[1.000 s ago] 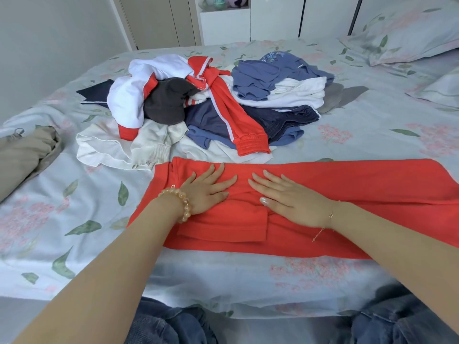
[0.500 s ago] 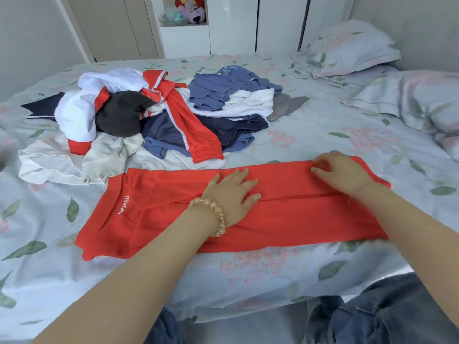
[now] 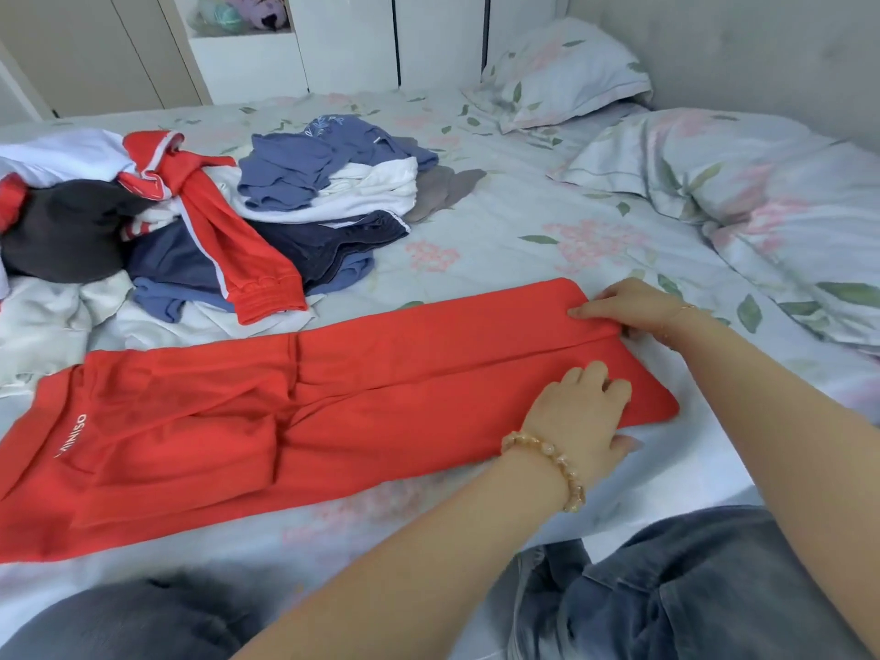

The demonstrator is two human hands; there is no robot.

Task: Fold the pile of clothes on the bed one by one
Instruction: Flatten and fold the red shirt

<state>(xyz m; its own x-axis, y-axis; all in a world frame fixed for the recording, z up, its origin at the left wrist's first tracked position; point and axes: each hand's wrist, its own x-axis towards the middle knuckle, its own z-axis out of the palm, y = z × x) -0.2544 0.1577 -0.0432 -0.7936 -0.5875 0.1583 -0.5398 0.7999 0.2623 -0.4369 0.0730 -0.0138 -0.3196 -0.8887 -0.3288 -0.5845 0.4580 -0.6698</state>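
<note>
A long red garment (image 3: 333, 402) with white "MINISO" lettering lies flat across the near part of the bed (image 3: 514, 240), folded lengthwise. My left hand (image 3: 578, 414), wearing a bead bracelet, grips the garment's right end at its near edge, fingers curled on top and thumb at the edge. My right hand (image 3: 628, 309) pinches the far corner of the same end. The pile of unfolded clothes (image 3: 214, 221), in white, red, navy, blue and black, sits behind the garment at the left.
Two floral pillows (image 3: 562, 73) and a bunched floral quilt (image 3: 762, 207) lie at the right. White and beige wardrobe doors (image 3: 343, 40) stand behind the bed. My knees in jeans (image 3: 690, 588) press against the bed's near edge.
My left hand has slid from the middle of the red garment to its right end and curled on the fabric. My right hand stays at that end. The view has shifted right.
</note>
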